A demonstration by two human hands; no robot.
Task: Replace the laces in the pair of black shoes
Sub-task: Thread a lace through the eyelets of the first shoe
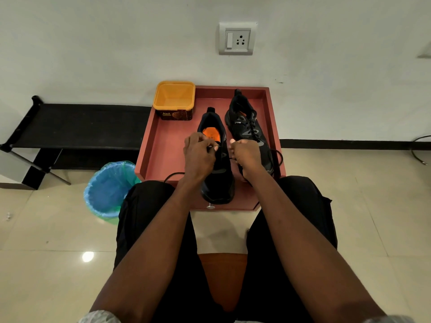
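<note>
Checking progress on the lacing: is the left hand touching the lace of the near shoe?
Touching. The head view shows the left hand pinching the black lace between its fingertips, over the near shoe.

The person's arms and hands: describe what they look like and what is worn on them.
Both forearms are bare down to the left hand and right hand: no gloves, watch or rings visible. Pale, faintly patterned sleeve edges show at the frame's bottom corners.

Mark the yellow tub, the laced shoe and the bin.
yellow tub (173, 99): head view, on its inner floor.
laced shoe (245, 120): head view, on its side panel by the logo.
bin (105, 194): head view, on the blue liner inside.
</note>
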